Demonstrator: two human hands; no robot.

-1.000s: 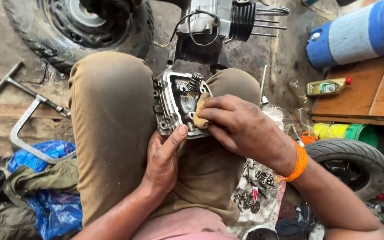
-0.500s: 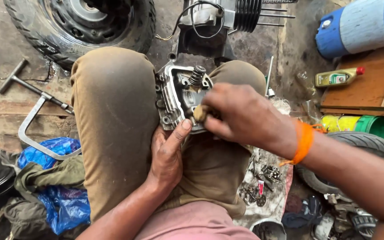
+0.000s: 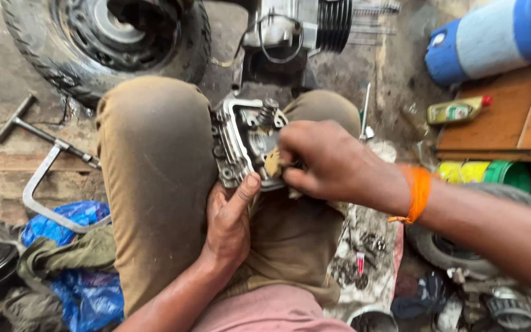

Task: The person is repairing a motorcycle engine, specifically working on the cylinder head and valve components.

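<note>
Rag (image 3: 273,163) pinched in right fingers (image 3: 296,178).

Motorcycle repair workshop, floor-level work area. Evidence: tyre on wheel (image 3: 102,46) and finned engine block (image 3: 305,27) beyond the fingers, T-handle wrench (image 3: 38,132) far left, oil bottle (image 3: 456,111) right, small engine parts (image 3: 364,255) on stained concrete floor (image 3: 7,80).

Cylinder head (image 3: 241,138) sits between the knees; tyre (image 3: 102,43) ahead-left, engine block (image 3: 305,27) ahead, oil bottle (image 3: 456,112) on the board (image 3: 505,123) at right.
</note>
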